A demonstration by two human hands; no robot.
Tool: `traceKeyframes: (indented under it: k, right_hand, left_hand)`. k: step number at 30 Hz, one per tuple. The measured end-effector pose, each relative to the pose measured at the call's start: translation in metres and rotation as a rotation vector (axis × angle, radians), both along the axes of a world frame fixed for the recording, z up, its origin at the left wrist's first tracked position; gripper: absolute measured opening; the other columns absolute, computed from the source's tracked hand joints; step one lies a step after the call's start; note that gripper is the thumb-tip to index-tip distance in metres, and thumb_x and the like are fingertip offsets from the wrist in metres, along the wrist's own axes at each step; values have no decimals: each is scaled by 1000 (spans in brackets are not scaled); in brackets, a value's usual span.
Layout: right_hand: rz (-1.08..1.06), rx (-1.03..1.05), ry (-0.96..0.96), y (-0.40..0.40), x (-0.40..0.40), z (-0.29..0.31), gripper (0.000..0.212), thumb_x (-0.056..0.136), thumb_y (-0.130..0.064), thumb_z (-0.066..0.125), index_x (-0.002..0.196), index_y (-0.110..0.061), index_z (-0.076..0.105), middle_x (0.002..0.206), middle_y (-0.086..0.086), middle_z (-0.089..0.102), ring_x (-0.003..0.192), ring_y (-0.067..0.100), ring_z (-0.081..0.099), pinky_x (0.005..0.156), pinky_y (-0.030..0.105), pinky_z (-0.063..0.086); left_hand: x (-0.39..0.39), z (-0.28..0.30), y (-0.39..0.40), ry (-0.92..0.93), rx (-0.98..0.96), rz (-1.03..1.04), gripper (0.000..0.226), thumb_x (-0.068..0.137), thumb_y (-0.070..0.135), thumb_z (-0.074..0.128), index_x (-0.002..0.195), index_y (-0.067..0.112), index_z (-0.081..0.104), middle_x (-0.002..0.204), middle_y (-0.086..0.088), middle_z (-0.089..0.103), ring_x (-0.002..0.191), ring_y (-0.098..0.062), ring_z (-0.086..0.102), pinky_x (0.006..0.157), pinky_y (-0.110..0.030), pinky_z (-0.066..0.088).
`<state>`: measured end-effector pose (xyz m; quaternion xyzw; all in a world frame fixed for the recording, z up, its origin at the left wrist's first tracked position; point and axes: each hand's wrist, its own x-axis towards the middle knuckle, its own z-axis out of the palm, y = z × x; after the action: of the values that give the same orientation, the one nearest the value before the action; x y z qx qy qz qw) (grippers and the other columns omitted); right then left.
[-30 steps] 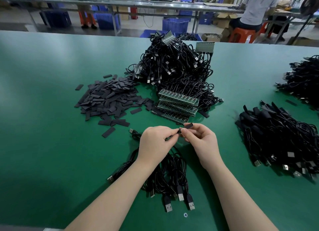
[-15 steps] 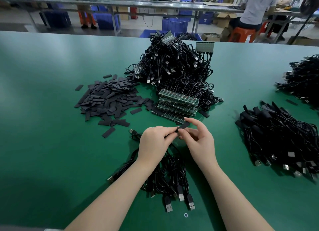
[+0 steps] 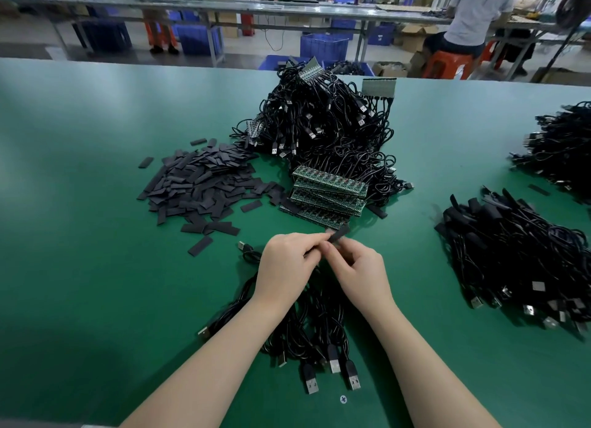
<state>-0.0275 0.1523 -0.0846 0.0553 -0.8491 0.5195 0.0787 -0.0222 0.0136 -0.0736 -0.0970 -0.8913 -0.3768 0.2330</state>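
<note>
A short black sleeve piece (image 3: 338, 234) sticks out between my two hands, just in front of the stacked green circuit strips (image 3: 329, 193). My left hand (image 3: 287, 267) pinches its near end with curled fingers. My right hand (image 3: 361, 272) holds it from the other side, fingers bent around it. Under both hands lies a small bundle of black USB cables (image 3: 319, 338) with plugs pointing toward me. What the sleeve covers is hidden by my fingers.
A heap of flat black sleeve pieces (image 3: 204, 184) lies to the left on the green table (image 3: 80, 235). A tall tangle of black cables (image 3: 326, 130) rises behind the strips. More cable piles sit at right (image 3: 518, 261) and far right (image 3: 563, 146). A person (image 3: 473, 15) sits beyond the table.
The sleeve piece has shifted up and to the right between my fingers. My right hand's fingers, briefly stretched out half a second ago, are curled around it again.
</note>
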Motion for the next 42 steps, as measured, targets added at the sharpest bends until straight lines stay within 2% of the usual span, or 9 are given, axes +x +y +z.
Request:
traceKeyframes:
  k: [3,10,13,19,26,30,35,38,42]
  right_hand:
    - [-43,-52,34,2,-1,-2,29,92,-35,68,68,-18,66,55,-6,56,51,2,41,51,21,34]
    - [-278,-625,-22,9,-1,17,17,103,-23,53,91,-19,64,87,-5,77,86,10,73,72,28,54]
    - [-420,-825,100,30,-4,43,16,104,-23,49,94,-19,61,81,-3,76,82,11,72,79,29,57]
    - [-698,99,385,120,-4,107,28,97,-38,58,109,-16,70,86,-5,71,70,14,68,64,31,55]
    - [-722,887,-250,206,-50,103,32,102,-30,47,115,-10,69,113,25,66,104,44,60,86,45,48]
    - [-692,955,-482,208,-57,94,41,105,-35,35,124,-12,62,126,24,59,118,41,53,97,44,39]
    - [-699,1070,-18,162,-47,109,31,95,-28,55,118,-9,66,113,23,65,107,39,59,88,43,42]
    - [-394,874,74,93,-20,103,31,94,-39,55,118,-24,68,111,8,71,102,31,65,81,38,51]
    - [78,803,-247,12,9,70,48,94,-58,50,129,-26,61,126,2,61,118,25,57,96,37,50]
  left_hand:
    - [0,0,0,-11,-1,-9,37,81,17,70,117,26,71,96,8,74,95,-4,55,84,-14,38]
    - [-2,-1,1,17,-83,2,50,94,40,58,141,25,49,131,10,60,122,-6,51,103,-24,31]
    - [-1,0,0,2,-17,13,46,98,35,48,142,24,46,117,16,62,107,0,53,98,-23,32]
    - [-3,-1,1,-20,-9,0,38,96,26,49,134,23,54,88,25,55,75,7,49,87,-25,37]
    - [-5,-4,1,-54,-58,33,36,95,18,50,129,24,58,88,18,63,75,0,53,82,-27,40]
    - [-6,-5,0,-125,-89,123,38,94,14,48,129,25,59,101,12,69,92,-8,61,86,-32,43]
    - [-11,-7,0,-227,-137,207,49,90,6,46,132,28,56,114,11,66,106,-11,59,92,-34,38]
    - [-11,-7,0,-274,-164,216,52,88,5,45,133,31,54,116,13,65,110,-12,55,95,-35,36]
    - [-11,-7,-1,-290,-159,222,49,88,8,46,130,30,57,122,9,63,118,-16,50,96,-37,39]
